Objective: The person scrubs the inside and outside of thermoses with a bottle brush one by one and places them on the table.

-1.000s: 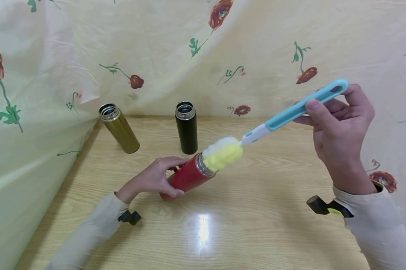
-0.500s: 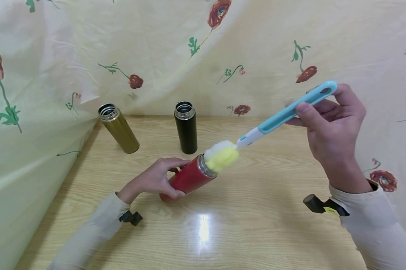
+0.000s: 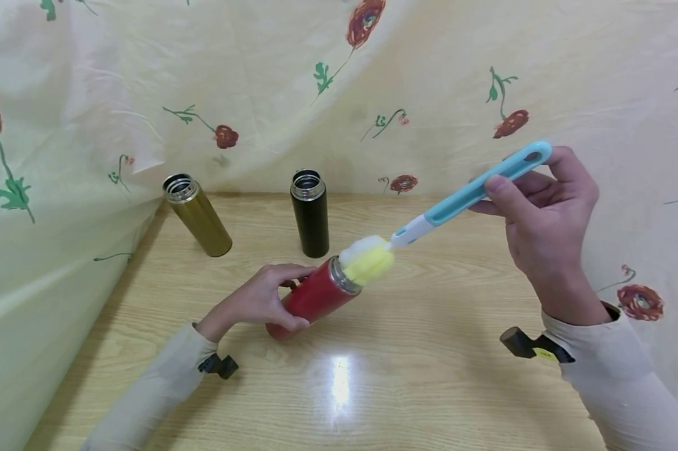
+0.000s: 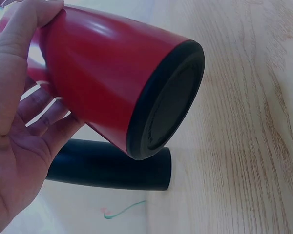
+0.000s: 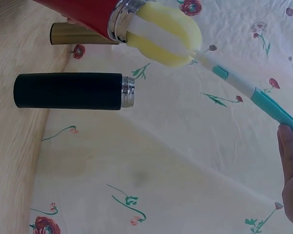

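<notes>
My left hand [image 3: 260,299] grips a red flask [image 3: 315,295], tilted with its steel mouth up and to the right and its base near the table. In the left wrist view the flask [image 4: 112,83] shows its black base, with my fingers [image 4: 19,63] wrapped round the body. My right hand [image 3: 541,213] holds the blue handle of a bottle brush [image 3: 468,194] up at the right. The yellow and white sponge head [image 3: 367,260] sits partly inside the flask's mouth. The right wrist view shows the sponge [image 5: 161,31] at the steel rim, and the flask [image 5: 83,9].
A gold flask [image 3: 198,215] and a black flask [image 3: 310,213] stand open-topped at the back of the wooden table [image 3: 429,376]. A flowered cloth [image 3: 260,81] hangs behind and along the left side.
My right hand has moved left and down a little, pushing the sponge head further into the red flask's mouth. The left hand and flask have stayed put.
</notes>
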Motion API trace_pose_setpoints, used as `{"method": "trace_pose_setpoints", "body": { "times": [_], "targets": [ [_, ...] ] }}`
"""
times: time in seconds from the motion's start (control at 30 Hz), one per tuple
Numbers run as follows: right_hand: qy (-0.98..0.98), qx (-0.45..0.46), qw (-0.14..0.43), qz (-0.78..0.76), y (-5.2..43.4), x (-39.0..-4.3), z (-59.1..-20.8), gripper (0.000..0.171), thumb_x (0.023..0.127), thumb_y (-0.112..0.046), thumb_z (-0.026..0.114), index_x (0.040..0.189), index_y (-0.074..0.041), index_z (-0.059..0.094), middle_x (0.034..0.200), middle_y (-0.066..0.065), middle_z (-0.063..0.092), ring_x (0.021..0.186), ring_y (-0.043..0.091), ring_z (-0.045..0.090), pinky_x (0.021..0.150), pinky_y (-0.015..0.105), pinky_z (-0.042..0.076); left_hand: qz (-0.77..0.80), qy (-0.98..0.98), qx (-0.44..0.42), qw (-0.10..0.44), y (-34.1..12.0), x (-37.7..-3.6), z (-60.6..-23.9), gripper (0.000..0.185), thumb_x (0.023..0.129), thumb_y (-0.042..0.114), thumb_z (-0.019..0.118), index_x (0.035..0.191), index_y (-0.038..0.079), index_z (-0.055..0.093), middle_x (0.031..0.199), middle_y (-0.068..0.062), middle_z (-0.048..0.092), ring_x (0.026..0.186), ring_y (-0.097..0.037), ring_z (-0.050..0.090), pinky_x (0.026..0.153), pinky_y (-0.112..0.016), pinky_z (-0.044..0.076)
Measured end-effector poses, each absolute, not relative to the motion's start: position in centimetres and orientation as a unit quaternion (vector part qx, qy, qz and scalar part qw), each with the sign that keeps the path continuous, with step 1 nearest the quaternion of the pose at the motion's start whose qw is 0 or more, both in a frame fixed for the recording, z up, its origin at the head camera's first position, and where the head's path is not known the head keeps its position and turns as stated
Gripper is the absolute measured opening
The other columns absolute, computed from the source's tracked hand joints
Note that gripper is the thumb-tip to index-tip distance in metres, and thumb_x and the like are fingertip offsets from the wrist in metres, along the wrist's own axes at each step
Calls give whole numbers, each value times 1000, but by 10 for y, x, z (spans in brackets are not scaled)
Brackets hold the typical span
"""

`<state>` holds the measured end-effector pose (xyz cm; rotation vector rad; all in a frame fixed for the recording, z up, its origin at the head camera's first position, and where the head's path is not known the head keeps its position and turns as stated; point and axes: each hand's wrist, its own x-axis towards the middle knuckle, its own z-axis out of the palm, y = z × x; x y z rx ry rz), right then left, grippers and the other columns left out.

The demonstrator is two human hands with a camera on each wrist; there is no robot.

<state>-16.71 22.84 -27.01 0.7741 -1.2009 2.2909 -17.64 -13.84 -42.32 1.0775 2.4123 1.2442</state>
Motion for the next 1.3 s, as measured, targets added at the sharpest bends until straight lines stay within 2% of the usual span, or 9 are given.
{"method": "trace_pose_setpoints", "body": {
  "times": [0.43, 0.67, 1.3],
  "targets": [
    [-470, 242, 259, 808, 219, -165, -276, 23, 78, 30, 62, 99, 21, 57, 80, 27, 72, 72, 34, 76, 63, 46, 61, 410, 834, 361, 78, -136, -178, -423, 80, 73, 27, 91, 144, 13, 58, 128, 0, 68, 107, -16, 65, 88, -40, 60],
    [-491, 238, 272, 793, 214, -163, -285, 30, 77, 18, 77, 101, 19, 59, 81, 25, 74, 72, 29, 76, 65, 43, 62, 408, 837, 357, 67, -134, -181, -423, 82, 71, 23, 93, 144, 11, 58, 128, -2, 68, 107, -17, 66, 87, -41, 60],
    [-479, 282, 251, 792, 210, -165, -295, 31, 77, 16, 80, 98, 19, 57, 79, 23, 73, 72, 29, 76, 65, 41, 63, 416, 830, 363, 79, -139, -187, -427, 83, 71, 20, 93, 144, 11, 57, 130, -3, 67, 110, -18, 65, 89, -42, 60]
  ]
}}
